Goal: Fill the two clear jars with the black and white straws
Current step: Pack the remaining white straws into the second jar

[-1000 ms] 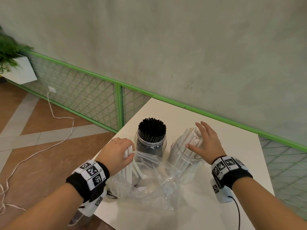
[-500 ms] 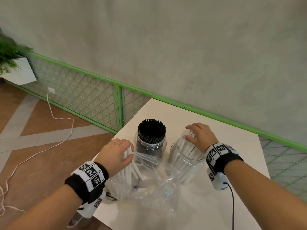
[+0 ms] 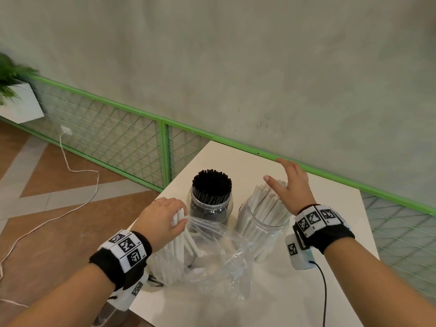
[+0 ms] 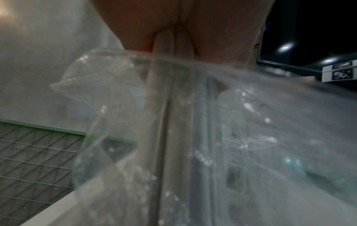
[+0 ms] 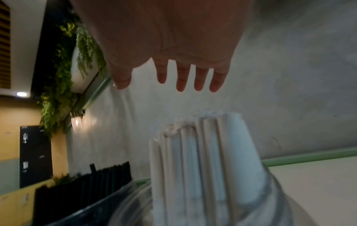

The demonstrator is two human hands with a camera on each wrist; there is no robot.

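- Black straws point(image 3: 211, 185) in one clear jar point(image 3: 211, 208)
- White straws point(image 3: 266, 204), white table point(image 3: 330, 267)
- Green rail point(image 3: 118, 107), lower left
- Black-and-white checked wristbands point(image 3: 125, 246)

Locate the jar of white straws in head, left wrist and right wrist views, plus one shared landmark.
Head: jar of white straws right of centre, below the open right hand.
Left wrist: not discernible; crinkled plastic bag fills the frame.
Right wrist: bottom centre, straw tops under the fingers.
Shared landmark: green rail.

Left hand point(image 3: 162, 218) hides the fingers gripping the white straws point(image 3: 180, 234). Plastic bag point(image 4: 251, 137) blurs the left wrist view. Table point(image 3: 295, 291) near edge cut off.
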